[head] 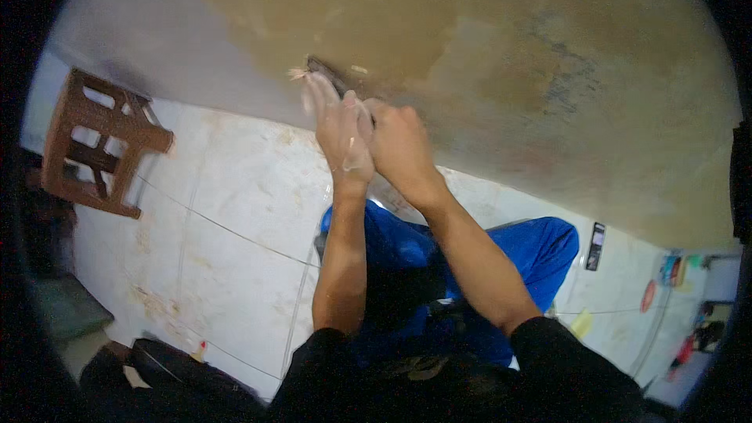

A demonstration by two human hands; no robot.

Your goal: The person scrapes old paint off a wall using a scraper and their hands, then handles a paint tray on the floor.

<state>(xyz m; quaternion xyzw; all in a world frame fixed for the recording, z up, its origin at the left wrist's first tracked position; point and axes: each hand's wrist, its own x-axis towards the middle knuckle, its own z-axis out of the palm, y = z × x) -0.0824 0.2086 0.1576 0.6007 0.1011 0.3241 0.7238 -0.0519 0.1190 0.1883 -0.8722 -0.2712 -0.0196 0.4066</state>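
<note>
Both hands are in front of a grey wall with a large yellowish-brown patch. My left hand is blurred and looks coated with something whitish or wet; its fingers point up along a narrow dark strip. A pale, frayed tuft shows by the fingertips. Against the left hand is my right hand, its fingers curled over the lower end of the strip. What the strip is, and whether the left fingers grip it, cannot be told. A small pale piece shows against the wall just right of the strip.
A brown plastic stool or chair lies at the left by the wall. White floor tiles bear brown smears. A dark flat object is right of my blue-clad knee, with a yellow item and coloured packets beyond. A dark bag-like thing lies lower left.
</note>
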